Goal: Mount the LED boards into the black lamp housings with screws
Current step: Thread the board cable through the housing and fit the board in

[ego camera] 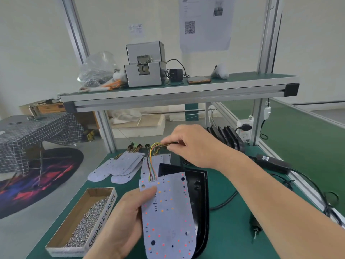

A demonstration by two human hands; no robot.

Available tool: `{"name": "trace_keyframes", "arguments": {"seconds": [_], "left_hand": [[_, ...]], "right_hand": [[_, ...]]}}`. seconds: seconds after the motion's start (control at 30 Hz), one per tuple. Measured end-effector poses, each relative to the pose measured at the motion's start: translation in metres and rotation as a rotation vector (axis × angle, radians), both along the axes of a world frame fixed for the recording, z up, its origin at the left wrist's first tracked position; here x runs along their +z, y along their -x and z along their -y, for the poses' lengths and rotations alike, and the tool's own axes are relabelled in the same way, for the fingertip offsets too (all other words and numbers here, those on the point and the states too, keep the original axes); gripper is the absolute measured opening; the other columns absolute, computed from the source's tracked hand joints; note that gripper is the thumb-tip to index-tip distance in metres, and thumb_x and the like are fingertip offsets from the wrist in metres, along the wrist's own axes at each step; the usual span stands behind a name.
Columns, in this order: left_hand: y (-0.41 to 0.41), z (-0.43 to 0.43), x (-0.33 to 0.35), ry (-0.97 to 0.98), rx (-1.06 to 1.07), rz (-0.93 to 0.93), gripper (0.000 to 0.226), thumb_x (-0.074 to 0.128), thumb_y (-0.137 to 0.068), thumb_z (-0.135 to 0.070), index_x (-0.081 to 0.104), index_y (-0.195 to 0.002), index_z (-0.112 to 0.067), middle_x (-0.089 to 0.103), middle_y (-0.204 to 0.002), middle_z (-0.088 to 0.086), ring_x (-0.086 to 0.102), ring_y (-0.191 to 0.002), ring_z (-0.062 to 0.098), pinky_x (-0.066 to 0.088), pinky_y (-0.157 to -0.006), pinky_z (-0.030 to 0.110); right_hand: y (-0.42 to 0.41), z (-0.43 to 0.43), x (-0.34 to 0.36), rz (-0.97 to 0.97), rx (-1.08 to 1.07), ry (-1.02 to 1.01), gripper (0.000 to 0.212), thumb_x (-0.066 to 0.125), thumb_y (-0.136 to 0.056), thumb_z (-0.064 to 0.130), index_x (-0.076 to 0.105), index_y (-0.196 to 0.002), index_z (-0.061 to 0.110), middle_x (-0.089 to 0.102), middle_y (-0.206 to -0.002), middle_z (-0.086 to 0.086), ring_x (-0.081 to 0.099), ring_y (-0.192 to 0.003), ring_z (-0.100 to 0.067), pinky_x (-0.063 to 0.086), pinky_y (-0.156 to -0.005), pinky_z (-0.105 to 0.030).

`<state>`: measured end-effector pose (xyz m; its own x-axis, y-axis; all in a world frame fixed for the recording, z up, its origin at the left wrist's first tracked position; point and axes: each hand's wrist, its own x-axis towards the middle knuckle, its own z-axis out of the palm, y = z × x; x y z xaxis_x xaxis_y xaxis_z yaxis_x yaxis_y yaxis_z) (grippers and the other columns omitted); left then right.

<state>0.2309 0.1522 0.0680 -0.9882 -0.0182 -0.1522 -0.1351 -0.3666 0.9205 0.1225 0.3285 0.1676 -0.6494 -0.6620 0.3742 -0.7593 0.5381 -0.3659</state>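
The left hand (pixel 121 221) grips a white rounded LED board (pixel 168 217), which lies over a black plastic lamp housing (pixel 200 186). The right hand (pixel 192 144) pinches the board's coloured wire bundle (pixel 152 161). An open cardboard box of silver screws (pixel 84 219) rests on the green table (pixel 233 236), just left.

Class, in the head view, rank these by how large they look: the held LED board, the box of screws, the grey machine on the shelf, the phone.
LED board and box of screws: too alike to rank, both near the camera.
Then grey machine.
Smallest: phone.
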Motion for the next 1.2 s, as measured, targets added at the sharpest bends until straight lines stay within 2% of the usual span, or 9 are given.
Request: {"name": "trace_keyframes", "arguments": {"seconds": [0.3,0.43,0.6,0.73,0.83,0.9,0.97,1.1,1.2], "left_hand": [[-0.005,0.026,-0.005,-0.107,0.061,-0.023,0.042,0.059,-0.084,-0.024,0.072,-0.114,0.001,0.066,-0.122,0.031,0.069,-0.103,0.044,0.060,-0.082,0.053],[-0.007,0.019,-0.007,-0.022,0.022,-0.087,0.041,0.061,-0.084,-0.021,0.071,-0.111,0.007,0.066,-0.117,0.036,0.069,-0.100,0.047,0.060,-0.082,0.053],[-0.010,0.016,-0.008,0.081,0.001,-0.148,0.035,0.061,-0.085,-0.020,0.074,-0.104,0.007,0.068,-0.108,0.036,0.073,-0.088,0.043,0.062,-0.074,0.047],[-0.011,0.015,-0.005,0.158,-0.009,-0.195,0.036,0.061,-0.086,-0.022,0.073,-0.103,0.008,0.064,-0.112,0.038,0.071,-0.090,0.044,0.061,-0.077,0.047],[-0.010,0.015,-0.002,0.225,-0.033,-0.234,0.036,0.060,-0.089,-0.022,0.073,-0.103,0.008,0.061,-0.117,0.037,0.067,-0.100,0.048,0.059,-0.085,0.047],[-0.007,0.015,-0.001,0.263,-0.047,-0.253,0.036,0.061,-0.088,-0.024,0.074,-0.100,0.007,0.065,-0.114,0.033,0.070,-0.097,0.042,0.059,-0.082,0.041],[-0.005,0.012,0.000,0.276,-0.061,-0.263,0.035,0.061,-0.088,-0.025,0.076,-0.096,0.006,0.068,-0.110,0.030,0.072,-0.093,0.035,0.059,-0.078,0.035],[-0.003,0.002,-0.001,0.374,-0.075,-0.338,0.035,0.062,-0.088,-0.021,0.072,-0.084,0.012,0.071,-0.120,0.002,0.063,-0.108,-0.007,0.049,-0.081,0.008],[-0.003,-0.003,-0.001,0.427,-0.094,-0.377,0.050,0.071,-0.092,-0.033,0.066,-0.081,0.016,0.067,-0.120,-0.009,0.059,-0.117,-0.001,0.048,-0.091,0.016]], "right_hand": [[-0.015,-0.017,-0.027,0.149,0.015,-0.043,0.024,0.068,-0.089,0.008,0.074,-0.111,0.017,0.057,-0.095,0.010,0.068,-0.076,-0.004,0.052,-0.077,-0.016],[-0.017,-0.012,-0.051,-0.078,-0.040,-0.097,0.011,0.067,-0.092,0.021,0.072,-0.101,0.015,0.060,-0.094,0.002,0.062,-0.089,-0.019,0.049,-0.083,-0.039],[-0.011,-0.015,-0.065,-0.340,-0.014,-0.035,0.012,0.074,-0.087,0.018,0.062,-0.086,0.017,0.051,-0.092,0.005,0.049,-0.090,-0.020,0.045,-0.076,-0.036],[-0.002,-0.021,-0.065,0.072,-0.035,0.151,0.037,0.076,-0.086,0.022,0.046,-0.106,0.028,0.058,-0.102,0.010,0.057,-0.096,-0.017,0.048,-0.088,-0.038],[0.005,-0.025,-0.064,0.216,-0.021,0.062,0.039,0.077,-0.087,0.027,0.058,-0.122,0.028,0.069,-0.097,0.011,0.063,-0.090,-0.007,0.049,-0.084,-0.027],[0.006,-0.025,-0.061,0.152,-0.032,0.012,0.014,0.077,-0.087,0.027,0.071,-0.098,0.021,0.069,-0.084,0.009,0.061,-0.078,-0.008,0.047,-0.075,-0.028],[0.004,-0.022,-0.060,0.126,-0.078,0.025,0.015,0.077,-0.085,0.027,0.062,-0.080,0.025,0.064,-0.075,0.008,0.056,-0.073,-0.014,0.046,-0.070,-0.034],[-0.002,-0.012,-0.062,-0.007,-0.188,0.006,0.030,0.067,-0.084,0.030,0.040,-0.072,0.029,0.052,-0.066,0.010,0.047,-0.066,-0.009,0.033,-0.056,-0.032],[-0.002,-0.008,-0.063,-0.041,-0.216,-0.032,0.022,0.061,-0.083,0.023,0.040,-0.076,0.026,0.052,-0.068,0.007,0.045,-0.063,-0.009,0.026,-0.053,-0.030]]}}
